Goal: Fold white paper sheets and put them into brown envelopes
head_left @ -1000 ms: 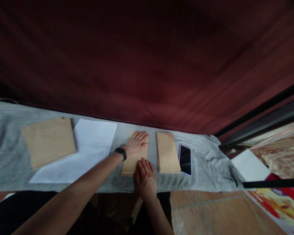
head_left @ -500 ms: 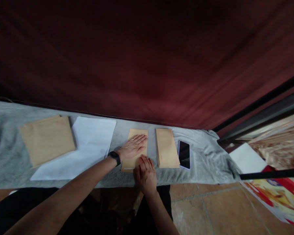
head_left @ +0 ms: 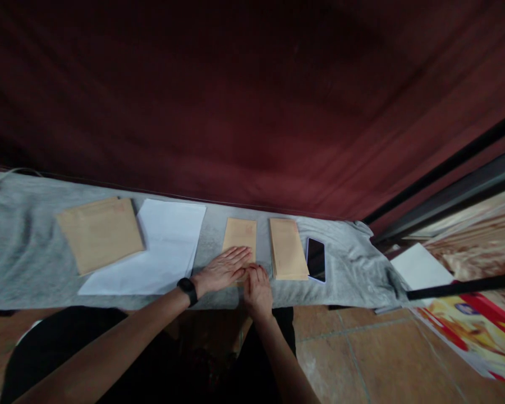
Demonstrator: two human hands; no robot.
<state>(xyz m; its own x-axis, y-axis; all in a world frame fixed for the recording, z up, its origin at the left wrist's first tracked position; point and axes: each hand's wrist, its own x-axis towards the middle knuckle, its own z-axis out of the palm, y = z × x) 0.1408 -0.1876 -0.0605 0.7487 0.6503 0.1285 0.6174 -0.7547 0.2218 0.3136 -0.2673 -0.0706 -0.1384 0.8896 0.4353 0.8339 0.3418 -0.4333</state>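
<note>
A brown paper envelope (head_left: 240,230) lies upright on the grey cloth in front of me. My left hand (head_left: 224,268), with a black watch on the wrist, rests flat across its lower half, fingers stretched to the right. At the lower right edge of the envelope my right hand (head_left: 258,292) has its fingers bent and together, closed at that edge. Its fingertips meet those of the left hand. The envelope's bottom end is mostly hidden under both hands. A stack of similar brown envelopes (head_left: 288,249) lies to the right of it.
Larger brown envelopes (head_left: 103,235) overlap white paper sheets (head_left: 172,241) on the left. A phone (head_left: 316,260) lies beside the right stack. Grey cloth (head_left: 349,269) covers the narrow surface, with a dark red curtain (head_left: 235,112) behind. A colourful box (head_left: 480,331) stands at lower right.
My left hand has slid down the envelope from its upper part towards the bottom, baring the top. The right hand's fingers have curled in at the edge. The view has shifted slightly.
</note>
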